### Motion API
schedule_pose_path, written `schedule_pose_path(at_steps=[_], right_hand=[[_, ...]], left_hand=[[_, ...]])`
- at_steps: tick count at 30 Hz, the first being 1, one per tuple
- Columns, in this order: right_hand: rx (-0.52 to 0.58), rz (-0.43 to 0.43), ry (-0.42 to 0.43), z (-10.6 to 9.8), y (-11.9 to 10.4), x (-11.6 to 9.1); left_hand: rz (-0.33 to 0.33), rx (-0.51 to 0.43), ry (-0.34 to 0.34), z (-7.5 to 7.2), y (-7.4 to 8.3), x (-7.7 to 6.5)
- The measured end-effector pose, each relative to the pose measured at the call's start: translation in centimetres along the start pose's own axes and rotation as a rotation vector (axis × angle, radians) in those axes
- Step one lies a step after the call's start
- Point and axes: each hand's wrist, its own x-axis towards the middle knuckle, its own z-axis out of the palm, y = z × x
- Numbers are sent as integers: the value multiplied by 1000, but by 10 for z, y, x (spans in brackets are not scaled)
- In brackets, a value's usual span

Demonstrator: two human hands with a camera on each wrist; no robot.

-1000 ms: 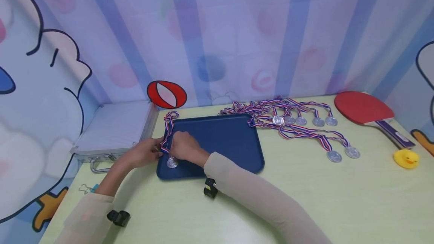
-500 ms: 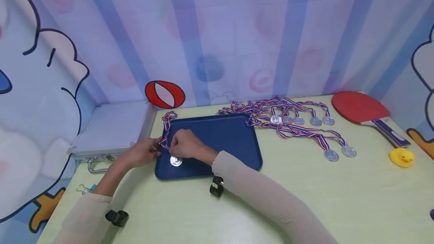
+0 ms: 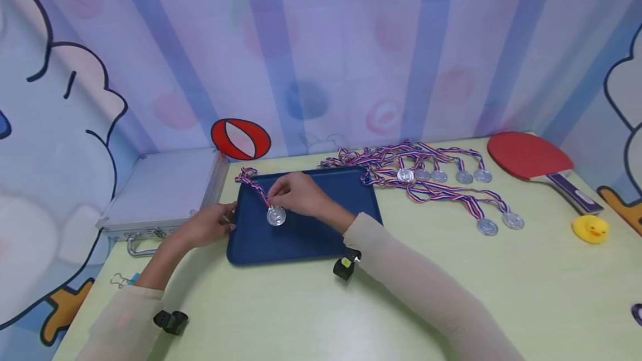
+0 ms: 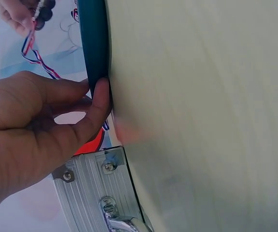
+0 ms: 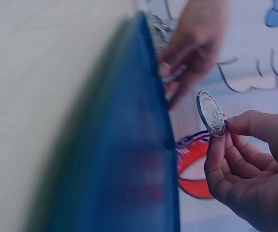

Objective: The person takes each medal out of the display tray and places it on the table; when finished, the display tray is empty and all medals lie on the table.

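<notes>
A dark blue tray (image 3: 306, 247) lies on the table in the head view. At its left edge is my left hand (image 3: 208, 226); in the left wrist view the thumb and a finger (image 4: 100, 94) pinch the tray's rim. My right hand (image 3: 303, 196) is over the tray and pinches a silver medal (image 3: 276, 216) where it meets its ribbon. In the right wrist view the medal (image 5: 210, 114) stands up off the tray, tilted, between thumb and fingers. Its red, white and blue ribbon (image 3: 257, 185) trails to the tray's back left corner, the end bunched there.
More silver medals (image 3: 463, 176) with tangled ribbons (image 3: 381, 155) lie behind and right of the tray. A red table tennis bat (image 3: 529, 155) and a yellow rubber duck (image 3: 591, 229) are far right. A silver case (image 3: 160, 188) and a binder clip (image 3: 120, 279) are at left.
My right hand has moved back and right with the medal, raising it from the tray's left side and drawing the ribbon slantwise. My left hand has stayed at the tray's edge.
</notes>
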Motion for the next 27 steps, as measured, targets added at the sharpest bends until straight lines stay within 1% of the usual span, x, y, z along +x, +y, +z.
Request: schedule_pose_path(at_steps=[3, 8, 10, 14, 17, 21, 27], right_hand=[[62, 4, 39, -21, 0, -4], [157, 48, 130, -54, 2, -9], [189, 60, 163, -67, 5, -11], [220, 56, 208, -90, 10, -17], [228, 65, 243, -107, 12, -24], [224, 92, 290, -127, 15, -34], [188, 119, 304, -152, 18, -54]], left_hand=[[-16, -2, -1, 0, 1, 0], [-34, 12, -3, -1, 1, 0], [-36, 13, -4, -1, 1, 0], [-22, 12, 3, -1, 0, 1], [-15, 7, 0, 0, -1, 0], [-23, -1, 2, 0, -1, 0], [-22, -7, 5, 1, 0, -1]])
